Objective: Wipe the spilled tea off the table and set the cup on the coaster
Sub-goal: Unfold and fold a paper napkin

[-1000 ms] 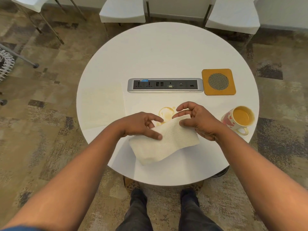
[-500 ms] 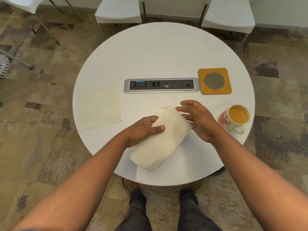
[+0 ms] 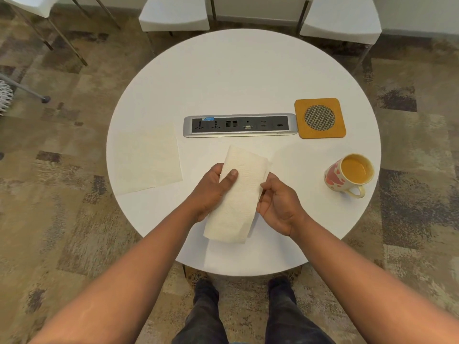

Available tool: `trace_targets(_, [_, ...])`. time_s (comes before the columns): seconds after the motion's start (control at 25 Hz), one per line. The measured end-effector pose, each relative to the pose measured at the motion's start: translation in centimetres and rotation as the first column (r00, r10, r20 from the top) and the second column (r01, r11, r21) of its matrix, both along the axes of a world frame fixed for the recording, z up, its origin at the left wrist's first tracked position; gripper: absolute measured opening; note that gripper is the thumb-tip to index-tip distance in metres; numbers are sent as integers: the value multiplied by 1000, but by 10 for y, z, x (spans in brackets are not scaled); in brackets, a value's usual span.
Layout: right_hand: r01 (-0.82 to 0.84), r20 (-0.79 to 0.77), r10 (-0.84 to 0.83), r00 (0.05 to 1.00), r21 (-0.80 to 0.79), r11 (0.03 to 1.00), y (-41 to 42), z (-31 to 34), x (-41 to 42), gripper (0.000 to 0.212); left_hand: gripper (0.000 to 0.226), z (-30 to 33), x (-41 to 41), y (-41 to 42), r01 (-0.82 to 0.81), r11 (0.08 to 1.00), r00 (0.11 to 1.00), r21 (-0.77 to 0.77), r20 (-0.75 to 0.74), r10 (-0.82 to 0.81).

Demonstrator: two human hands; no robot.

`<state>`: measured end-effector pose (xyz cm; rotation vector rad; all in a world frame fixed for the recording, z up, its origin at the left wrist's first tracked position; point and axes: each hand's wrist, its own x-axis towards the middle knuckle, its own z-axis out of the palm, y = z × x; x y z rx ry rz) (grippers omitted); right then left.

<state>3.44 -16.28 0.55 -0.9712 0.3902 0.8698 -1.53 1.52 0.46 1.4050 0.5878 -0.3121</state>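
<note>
A folded white paper towel (image 3: 237, 194) hangs over the near middle of the round white table (image 3: 243, 70). My left hand (image 3: 211, 189) grips its left edge, thumb on top. My right hand (image 3: 278, 204) pinches its right edge with the fingertips. The towel hides the tea spill beneath it. A patterned cup (image 3: 349, 175) full of tea stands near the table's right edge, apart from both hands. The square orange coaster (image 3: 320, 118) with a mesh centre lies behind the cup, bare.
A second paper towel (image 3: 146, 160) lies flat on the table's left side. A grey socket strip (image 3: 239, 125) is set into the table's middle, next to the coaster. White chairs (image 3: 173, 13) stand behind the table. My feet show below its near edge.
The towel has been folded narrower and turned lengthwise. It now covers the tea ring that showed beside it. My right hand has dropped from the towel's top corner to its right edge.
</note>
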Motion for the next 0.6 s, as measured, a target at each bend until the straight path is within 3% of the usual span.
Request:
trace_targets(0.2, [5,0,-5,1000,20,1000,4,4,-3,46,39,0,0,-5,93,980,993,173,54,-104])
trace_targets(0.6, [-9,5,9,1000,-31,999,3,7,-4,31,58,-7,-8,-1,201,949,970,245,88,-228])
